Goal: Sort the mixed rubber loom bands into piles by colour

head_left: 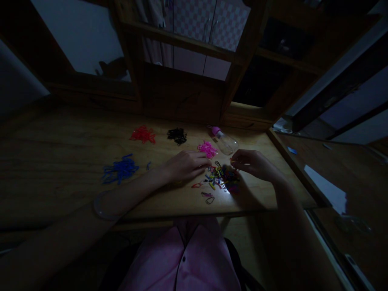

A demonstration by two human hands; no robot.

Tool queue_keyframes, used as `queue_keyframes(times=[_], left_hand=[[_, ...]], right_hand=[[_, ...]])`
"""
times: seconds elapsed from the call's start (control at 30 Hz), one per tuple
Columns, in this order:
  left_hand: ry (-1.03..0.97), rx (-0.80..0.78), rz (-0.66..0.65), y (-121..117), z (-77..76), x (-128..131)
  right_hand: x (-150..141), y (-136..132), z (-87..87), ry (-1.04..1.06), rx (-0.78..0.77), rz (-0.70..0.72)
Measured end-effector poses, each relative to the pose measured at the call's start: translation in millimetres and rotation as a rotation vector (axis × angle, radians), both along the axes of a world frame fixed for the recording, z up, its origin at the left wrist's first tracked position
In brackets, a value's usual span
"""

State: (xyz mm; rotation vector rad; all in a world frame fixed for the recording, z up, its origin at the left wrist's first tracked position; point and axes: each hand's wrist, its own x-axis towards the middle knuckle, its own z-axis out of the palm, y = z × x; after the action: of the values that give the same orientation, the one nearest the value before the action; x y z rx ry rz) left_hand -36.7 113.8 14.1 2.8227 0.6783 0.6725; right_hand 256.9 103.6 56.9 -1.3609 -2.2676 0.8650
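Note:
A mixed pile of small coloured loops (222,174), which look like elastic hair bands, lies on the wooden table. My left hand (190,165) rests at the pile's left edge, its fingers loosely stretched and slightly bent, with nothing visible in them. Over the right side of the pile, my right hand (253,162) pinches thumb and finger together at a small orange-red band (231,160). Pink bands (207,149) lie just beyond my left fingers. A dark loose band (209,200) and a red band (197,185) lie nearer the front edge.
Separate heaps of red bands (143,134), black bands (177,136) and blue bands (120,169) lie on the table (75,137). A clear bottle with a pink cap (226,143) lies behind the pile. Wooden shelving (184,93) stands behind; white paper (325,188) lies on the right-hand surface.

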Motion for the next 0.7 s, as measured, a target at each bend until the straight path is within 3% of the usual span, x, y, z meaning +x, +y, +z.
queue_keyframes(times=[0.17, 0.33, 0.5, 0.7], left_hand=[[-0.014, 0.007, -0.014, -2, 1.7, 0], [-0.183, -0.014, -0.004, -7, 5.5, 5], [-0.254, 0.136, -0.092, -11, 8.5, 6], [-0.298, 0.206, -0.119, -17, 13.9, 0]], right_hand=[[-9, -7, 1.0, 0.149, -0.155, -0.022], [-35, -15, 3.6, 0.255, -0.183, 0.0], [-58, -19, 7.5, 0.301, -0.206, 0.019], [-62, -20, 13.1, 0.346, -0.33, 0.012]])
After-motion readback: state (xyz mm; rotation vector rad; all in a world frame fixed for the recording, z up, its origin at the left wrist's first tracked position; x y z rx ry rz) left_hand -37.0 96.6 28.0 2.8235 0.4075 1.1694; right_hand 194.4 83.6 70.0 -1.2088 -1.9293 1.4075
